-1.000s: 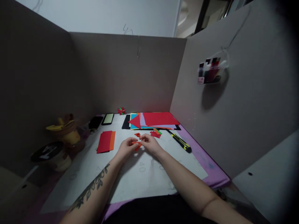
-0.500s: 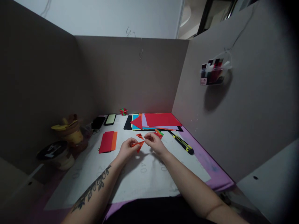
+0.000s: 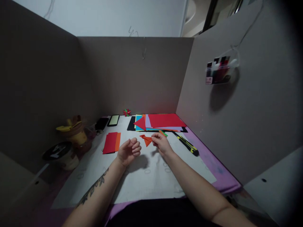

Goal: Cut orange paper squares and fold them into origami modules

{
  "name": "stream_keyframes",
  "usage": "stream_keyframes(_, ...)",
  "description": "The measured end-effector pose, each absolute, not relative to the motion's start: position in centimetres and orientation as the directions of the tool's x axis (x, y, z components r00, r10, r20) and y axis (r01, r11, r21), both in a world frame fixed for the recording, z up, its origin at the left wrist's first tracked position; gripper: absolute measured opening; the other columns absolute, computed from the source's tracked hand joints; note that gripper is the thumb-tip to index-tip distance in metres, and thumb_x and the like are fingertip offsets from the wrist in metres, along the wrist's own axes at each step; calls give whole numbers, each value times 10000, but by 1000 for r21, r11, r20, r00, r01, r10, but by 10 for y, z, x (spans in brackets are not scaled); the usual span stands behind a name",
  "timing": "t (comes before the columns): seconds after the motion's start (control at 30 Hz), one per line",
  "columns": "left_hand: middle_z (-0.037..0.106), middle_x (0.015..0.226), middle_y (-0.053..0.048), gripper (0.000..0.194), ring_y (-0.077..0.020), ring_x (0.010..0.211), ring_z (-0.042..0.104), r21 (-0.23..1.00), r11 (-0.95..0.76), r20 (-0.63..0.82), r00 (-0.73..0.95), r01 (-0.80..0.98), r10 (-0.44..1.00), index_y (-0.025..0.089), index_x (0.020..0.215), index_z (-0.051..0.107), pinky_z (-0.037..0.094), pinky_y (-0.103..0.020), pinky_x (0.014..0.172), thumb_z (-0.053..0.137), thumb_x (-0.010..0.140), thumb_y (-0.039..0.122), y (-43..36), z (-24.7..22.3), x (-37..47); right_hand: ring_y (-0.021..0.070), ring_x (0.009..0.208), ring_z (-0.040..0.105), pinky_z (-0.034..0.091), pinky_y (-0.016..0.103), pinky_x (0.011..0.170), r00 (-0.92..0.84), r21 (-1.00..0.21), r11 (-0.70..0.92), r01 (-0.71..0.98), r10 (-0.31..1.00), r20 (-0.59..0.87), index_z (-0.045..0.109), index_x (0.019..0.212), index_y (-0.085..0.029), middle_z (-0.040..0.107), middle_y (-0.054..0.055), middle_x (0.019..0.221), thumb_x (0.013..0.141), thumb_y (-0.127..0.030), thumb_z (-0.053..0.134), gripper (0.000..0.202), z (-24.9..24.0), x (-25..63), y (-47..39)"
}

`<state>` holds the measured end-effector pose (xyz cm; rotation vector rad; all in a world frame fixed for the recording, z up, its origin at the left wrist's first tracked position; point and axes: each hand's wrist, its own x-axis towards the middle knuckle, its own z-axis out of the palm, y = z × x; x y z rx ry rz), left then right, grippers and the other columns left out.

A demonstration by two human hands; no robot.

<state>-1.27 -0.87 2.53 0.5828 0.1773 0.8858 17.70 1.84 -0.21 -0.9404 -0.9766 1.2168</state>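
Observation:
An orange folded paper piece (image 3: 147,140) with pointed corners is pinched at its right edge between the thumb and fingers of my right hand (image 3: 161,143). It is held over the white sheet in the middle of the table. My left hand (image 3: 129,151) is turned palm up to the left of the folded piece, apart from it. Its fingers are loosely curled, the thumb stands away from them, and nothing shows in it. Behind my right hand, green and orange paper bits (image 3: 163,133) are partly hidden.
Red and orange paper rectangles (image 3: 110,142) lie left. Large coloured sheets (image 3: 165,120) are stacked at the back, a yellow-black utility knife (image 3: 188,145) to the right. A phone (image 3: 113,120), red-green paper star (image 3: 127,112), and tool pot (image 3: 77,135) stand around the edges.
My left hand has let go of the orange folded paper and turned palm up, moving slightly away. The right hand now holds the piece alone. The view has shifted slightly.

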Motion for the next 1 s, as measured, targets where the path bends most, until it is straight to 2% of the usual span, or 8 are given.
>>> stream_keyframes(0.13,262,575,51,270,-58,479,338,470,501,94,606,-726,790,175,657,337,269,-156,434,592,722,238,-12,31,-14,69,442,428,302,200,435,60,-949,127,-290,992,115,575,715,-176,500,-67,508,595,-292,682,198,-4,173,15)
stream_keyframes(0.27,256,574,54,269,-50,467,316,499,435,87,543,-749,835,174,635,320,265,-151,431,574,714,215,-8,29,-15,83,483,472,364,215,477,27,-955,134,-264,991,132,577,730,-181,537,-56,550,604,-232,641,150,-6,170,13)
stream_keyframes(0.43,284,528,66,375,-51,436,278,791,175,47,344,-586,938,174,579,341,243,-167,413,623,753,349,4,15,-13,97,516,484,379,222,510,0,-955,204,-215,978,209,523,669,-195,516,-64,539,599,-161,568,90,-5,169,10)
stream_keyframes(0.5,449,612,46,265,-59,523,403,917,-31,128,220,-398,967,167,657,487,332,-171,491,721,670,290,6,11,-11,99,523,479,376,224,518,-25,-961,226,-157,972,233,531,660,-193,513,-59,543,605,-161,549,66,-4,168,8)
stream_keyframes(0.57,582,785,3,213,-104,699,522,965,-144,199,248,-220,948,179,762,593,410,-211,632,743,647,277,4,10,-9,103,532,478,380,229,529,-40,-967,239,-89,969,243,557,658,-187,523,-49,558,617,-169,534,51,-4,168,7)
stream_keyframes(0.67,642,802,-51,215,-160,741,562,991,-134,123,398,1,909,160,784,660,424,-276,680,659,732,369,0,10,-8,115,557,494,401,241,559,-56,-965,262,-17,963,263,594,665,-183,552,-31,583,637,-182,512,86,-5,169,8)
stream_keyframes(0.77,659,741,-68,283,-163,672,562,985,-107,46,386,139,921,127,798,688,410,-279,635,631,738,398,-2,10,-6,136,621,534,430,263,619,-61,-953,300,43,953,297,628,687,-183,597,-10,643,650,-173,487,146,-8,170,9)
stream_keyframes(1.0,675,782,-55,195,-158,725,590,997,-72,57,315,37,947,140,814,690,430,-258,676,625,673,258,1,15,-5,171,806,601,453,284,712,-123,-894,430,128,901,416,671,773,-182,665,41,848,680,-141,495,203,-7,168,6)
